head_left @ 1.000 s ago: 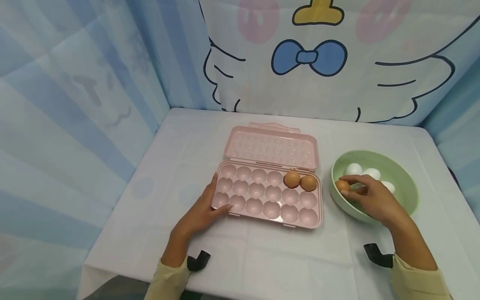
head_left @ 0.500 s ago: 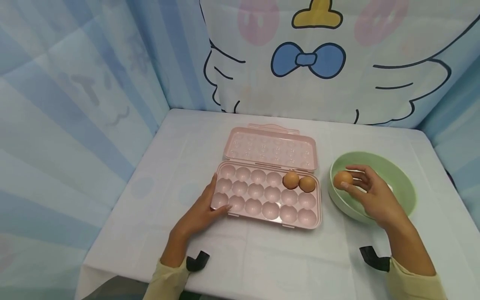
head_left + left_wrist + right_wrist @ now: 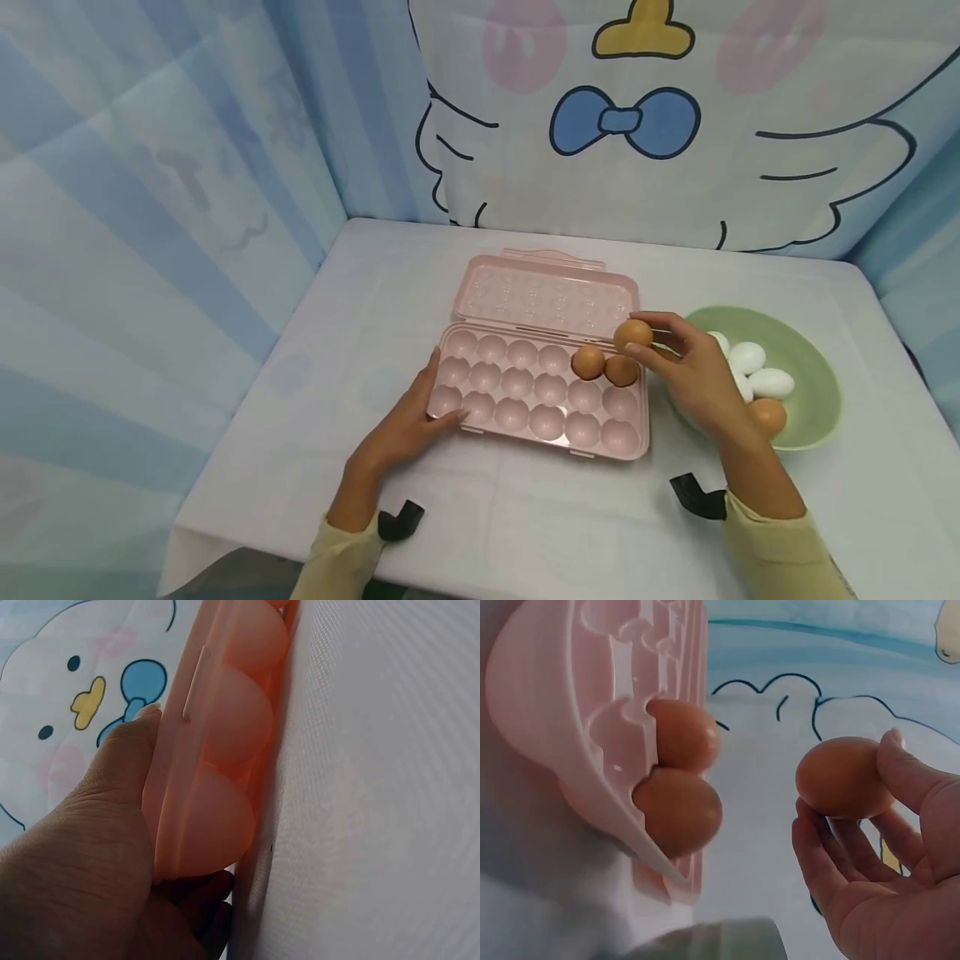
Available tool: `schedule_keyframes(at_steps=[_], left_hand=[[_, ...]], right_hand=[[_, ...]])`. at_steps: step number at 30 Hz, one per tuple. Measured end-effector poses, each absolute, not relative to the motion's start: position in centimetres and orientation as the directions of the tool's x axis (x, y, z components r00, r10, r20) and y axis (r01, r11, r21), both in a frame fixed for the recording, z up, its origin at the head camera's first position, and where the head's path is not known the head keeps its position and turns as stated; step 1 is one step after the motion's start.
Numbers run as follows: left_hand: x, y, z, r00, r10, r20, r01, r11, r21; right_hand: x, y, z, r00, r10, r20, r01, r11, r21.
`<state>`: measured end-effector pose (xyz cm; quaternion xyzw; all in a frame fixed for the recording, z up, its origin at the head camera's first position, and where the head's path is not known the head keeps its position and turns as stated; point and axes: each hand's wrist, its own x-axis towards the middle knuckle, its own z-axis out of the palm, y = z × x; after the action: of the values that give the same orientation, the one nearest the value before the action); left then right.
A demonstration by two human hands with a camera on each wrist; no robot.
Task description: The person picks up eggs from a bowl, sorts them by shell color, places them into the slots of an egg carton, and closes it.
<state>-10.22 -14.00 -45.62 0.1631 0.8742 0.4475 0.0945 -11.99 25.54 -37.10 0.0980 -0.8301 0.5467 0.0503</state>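
Note:
A pink egg box point(image 3: 532, 392) lies with its lid point(image 3: 547, 293) folded back. Two brown eggs point(image 3: 588, 362) sit side by side at the right end of its back row. My left hand point(image 3: 405, 425) grips the box's left front corner; in the left wrist view the thumb point(image 3: 124, 761) lies along the rim and the other fingers go round the end. My right hand point(image 3: 693, 371) pinches another brown egg point(image 3: 846, 778) between thumb and fingers. In the right wrist view that egg is held apart from the two seated ones.
Right of the box stands a green bowl point(image 3: 821, 400), partly hidden by my right forearm. It holds several white eggs point(image 3: 772, 383) and a brown egg point(image 3: 768, 416). A white cloth covers the table point(image 3: 315, 383); printed curtains point(image 3: 187, 250) hang at the back and sides.
My right hand has lifted a brown egg out of the bowl and carried it left to the box's back right corner. My left hand keeps its hold on the box.

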Motion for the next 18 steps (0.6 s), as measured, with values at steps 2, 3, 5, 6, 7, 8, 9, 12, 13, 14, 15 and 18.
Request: schedule_keyframes(at_steps=[2, 3, 5, 6, 7, 8, 9, 12, 13, 14, 15, 18], left_hand=[[-10.3, -14.0, -45.6, -0.926, 0.377, -0.019, 0.204, 0.542, 0.815], [-10.3, -14.0, -45.6, -0.925, 0.38, -0.014, 0.21, 0.542, 0.813], [-10.4, -14.1, -45.5, -0.925, 0.38, -0.005, 0.217, 0.541, 0.812], [-10.4, -14.1, -45.5, -0.925, 0.38, 0.0, 0.221, 0.538, 0.813], [-10.5, -14.1, -45.5, -0.924, 0.382, 0.005, 0.225, 0.535, 0.814], [-10.5, -14.1, -45.5, -0.924, 0.383, 0.008, 0.228, 0.533, 0.815], [-10.5, -14.1, -45.5, -0.923, 0.385, 0.007, 0.228, 0.532, 0.815], [-10.6, -14.0, -45.7, -0.92, 0.393, 0.002, 0.227, 0.526, 0.82], [-10.6, -14.0, -45.8, -0.919, 0.394, 0.001, 0.226, 0.526, 0.82], [-10.6, -14.0, -45.9, -0.92, 0.393, 0.0, 0.225, 0.528, 0.819], [-10.5, -14.0, -45.9, -0.921, 0.389, -0.003, 0.221, 0.53, 0.818], [-10.5, -14.1, -45.9, -0.926, 0.376, -0.011, 0.21, 0.541, 0.814]], right_hand=[[-12.5, 24.7, -37.5, -0.974, -0.131, 0.183, -0.216, 0.324, -0.921], [-12.7, 24.2, -37.7, -0.975, -0.139, 0.174, -0.208, 0.292, -0.934], [-13.3, 23.3, -38.3, -0.977, -0.141, 0.159, -0.189, 0.235, -0.954], [-13.7, 22.9, -38.6, -0.979, -0.139, 0.151, -0.178, 0.211, -0.961], [-14.1, 22.5, -38.9, -0.98, -0.139, 0.144, -0.168, 0.181, -0.969], [-14.4, 22.2, -39.3, -0.98, -0.138, 0.141, -0.163, 0.163, -0.973], [-14.7, 21.9, -39.7, -0.98, -0.139, 0.139, -0.161, 0.155, -0.975], [-15.4, 21.5, -40.7, -0.976, -0.152, 0.157, -0.182, 0.171, -0.968], [-15.5, 21.4, -41.0, -0.974, -0.159, 0.164, -0.192, 0.183, -0.964], [-15.6, 21.3, -41.2, -0.971, -0.163, 0.172, -0.203, 0.198, -0.959], [-15.6, 21.2, -41.4, -0.969, -0.171, 0.181, -0.215, 0.214, -0.953], [-15.5, 20.9, -41.7, -0.963, -0.182, 0.197, -0.243, 0.287, -0.926]])
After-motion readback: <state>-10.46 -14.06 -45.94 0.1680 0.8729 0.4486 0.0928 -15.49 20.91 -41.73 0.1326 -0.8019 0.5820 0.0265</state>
